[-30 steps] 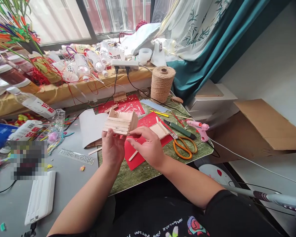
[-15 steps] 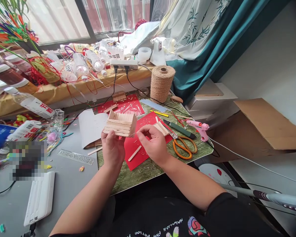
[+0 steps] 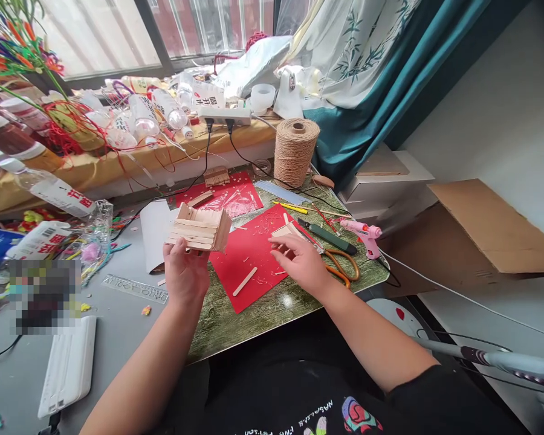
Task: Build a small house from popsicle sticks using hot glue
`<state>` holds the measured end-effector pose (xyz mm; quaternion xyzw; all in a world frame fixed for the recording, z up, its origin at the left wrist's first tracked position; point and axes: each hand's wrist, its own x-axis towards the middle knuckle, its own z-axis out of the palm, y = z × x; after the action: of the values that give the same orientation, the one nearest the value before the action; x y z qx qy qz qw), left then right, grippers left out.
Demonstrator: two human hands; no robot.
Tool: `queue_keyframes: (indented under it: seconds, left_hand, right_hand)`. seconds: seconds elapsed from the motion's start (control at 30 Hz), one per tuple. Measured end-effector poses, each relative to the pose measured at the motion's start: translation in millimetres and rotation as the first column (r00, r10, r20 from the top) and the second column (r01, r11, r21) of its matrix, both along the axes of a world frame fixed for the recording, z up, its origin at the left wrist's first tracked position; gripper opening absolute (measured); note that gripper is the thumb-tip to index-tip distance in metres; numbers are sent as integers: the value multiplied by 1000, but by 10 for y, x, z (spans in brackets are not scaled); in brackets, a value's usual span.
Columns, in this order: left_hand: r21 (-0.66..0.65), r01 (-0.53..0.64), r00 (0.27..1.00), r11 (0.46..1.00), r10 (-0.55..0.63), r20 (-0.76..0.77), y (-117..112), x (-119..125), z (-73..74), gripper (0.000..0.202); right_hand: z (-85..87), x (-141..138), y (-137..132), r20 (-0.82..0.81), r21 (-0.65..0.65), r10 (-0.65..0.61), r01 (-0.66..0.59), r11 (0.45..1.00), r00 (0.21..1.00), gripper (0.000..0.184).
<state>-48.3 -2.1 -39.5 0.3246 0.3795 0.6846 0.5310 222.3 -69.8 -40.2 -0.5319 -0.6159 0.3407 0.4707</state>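
My left hand (image 3: 185, 275) holds a small box built of wooden craft sticks (image 3: 198, 228) up above the table's left side, gripping it from below. My right hand (image 3: 300, 261) rests apart from it over the red paper sheet (image 3: 249, 257), fingers loosely stretched toward a flat panel of glued sticks (image 3: 286, 231); nothing shows in it. A single loose craft stick (image 3: 245, 281) lies on the red sheet between my hands.
Orange-handled scissors (image 3: 340, 269), a green-handled knife (image 3: 329, 237) and a pink glue gun (image 3: 364, 233) lie right of my right hand. A twine spool (image 3: 295, 152) stands behind. A power strip (image 3: 222, 113), bottles and wires crowd the sill. A ruler (image 3: 135, 288) lies at left.
My left hand has carried the stick box to the left. My right hand has let go of the box and moved right toward the stick panel, uncovering the red sheet.
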Motion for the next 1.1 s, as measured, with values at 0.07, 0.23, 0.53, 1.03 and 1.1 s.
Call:
queue_keyframes:
  seconds: [0.07, 0.23, 0.53, 1.03, 1.1]
  left_hand:
    - [101, -38, 988, 994, 53, -144, -1, -20, -28, 44]
    - [481, 141, 722, 865, 242, -648, -70, -47, 9, 64]
    - [597, 430, 371, 677, 470, -801, -168, 97, -99, 61]
    - [597, 341, 389, 726, 469, -793, -186, 45, -328, 80]
    - [596, 292, 435, 748, 451, -779, -190, 47, -341, 95]
  right_hand:
    - [-18, 15, -29, 106, 59, 12, -18, 998, 994, 34]
    - [12, 44, -72, 65, 197, -69, 55, 979, 995, 56]
    - [-30, -36, -163, 117, 272, -60, 26, 962, 991, 80]
    - [71, -604, 131, 274, 414, -33, -87, 906, 961, 80]
    - [69, -635, 136, 249, 403, -52, -55, 914, 967, 81]
